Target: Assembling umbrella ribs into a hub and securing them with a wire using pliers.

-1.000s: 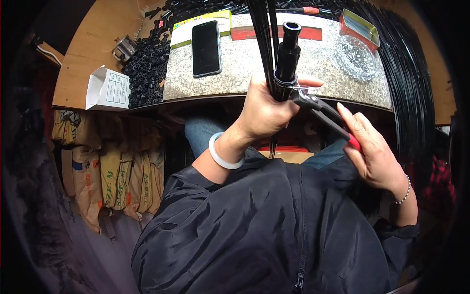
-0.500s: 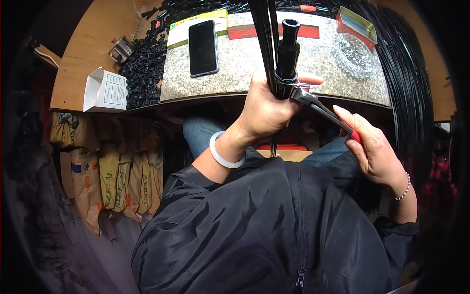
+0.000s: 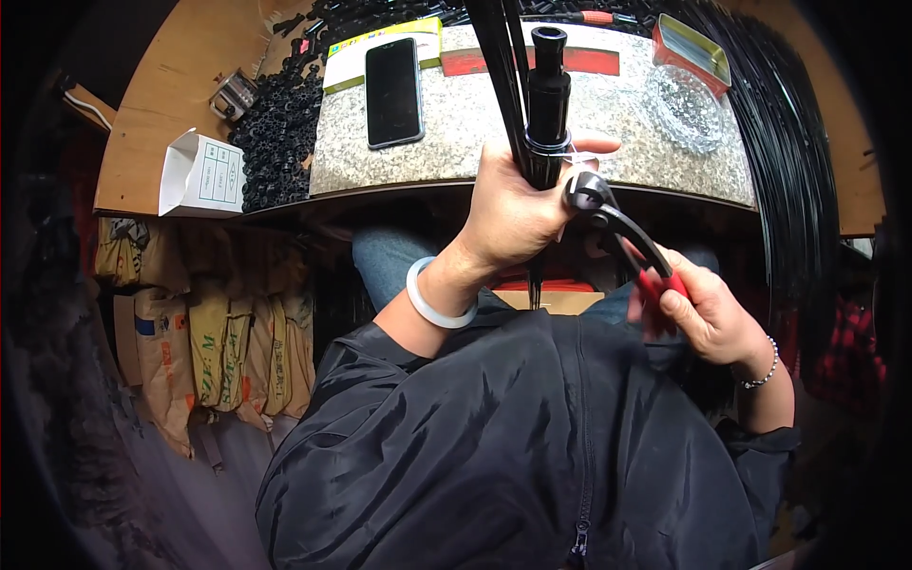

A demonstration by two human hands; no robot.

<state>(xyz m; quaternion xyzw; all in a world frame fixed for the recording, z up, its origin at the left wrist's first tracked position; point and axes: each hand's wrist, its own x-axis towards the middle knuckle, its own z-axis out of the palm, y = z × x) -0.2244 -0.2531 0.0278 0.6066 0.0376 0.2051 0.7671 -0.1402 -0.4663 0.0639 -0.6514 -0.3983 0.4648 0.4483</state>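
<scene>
My left hand [image 3: 508, 214], with a pale bangle at its wrist, is closed round a black ribbed tubular fitting [image 3: 548, 104] and long black strips [image 3: 501, 71] beside it. The fitting stands nearly upright, its round open end on top. A thin shiny wire [image 3: 572, 155] shows at its lower collar, next to my left thumb. My right hand [image 3: 714, 318] grips pincers [image 3: 622, 228] with dark rounded jaws and red-covered handles. Their handles are spread a little, and the jaws sit beside my left thumb, close to the wire. Whether they bite on it is hidden.
On the speckled worktop [image 3: 351, 166] lie a phone [image 3: 393, 93], a red bar [image 3: 584, 61], a glass dish [image 3: 686, 106] and an open tin [image 3: 692, 52]. Small black parts [image 3: 280, 133] heap at left, near a white box [image 3: 204, 174]. Long black strips [image 3: 779, 142] hang at right.
The pincers have turned, showing their rounded jaws, and their handles have come apart. My right hand has shifted left. The fitting and strips in my left hand have tilted slightly left.
</scene>
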